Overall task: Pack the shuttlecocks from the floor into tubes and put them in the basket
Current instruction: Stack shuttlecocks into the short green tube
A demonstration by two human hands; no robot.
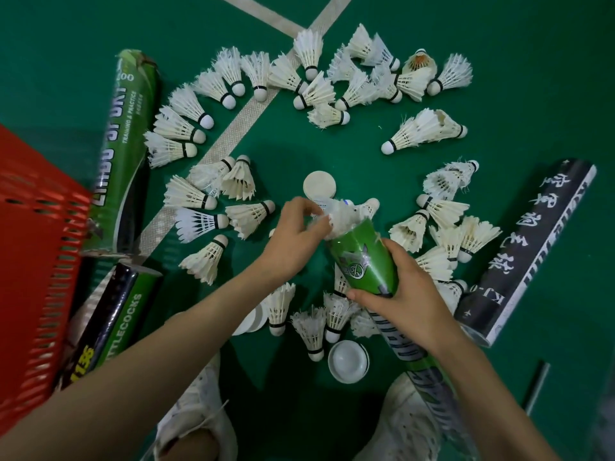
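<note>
My right hand (404, 294) grips a green tube (362, 257) held tilted, its open mouth pointing up and away. A white shuttlecock (346, 216) sticks out of that mouth, feathers showing. My left hand (298, 232) pinches those feathers at the tube's rim. Several white shuttlecocks (249, 216) lie scattered all around on the green floor (532, 94). The red basket (33, 261) stands at the left edge.
A green tube (124, 151) and a black-green tube (106, 324) lie beside the basket. A black tube (529, 247) lies at the right. White caps sit on the floor: a flat cap (319, 184) and a hollow cap (347, 361). My white shoes (196, 417) are at the bottom.
</note>
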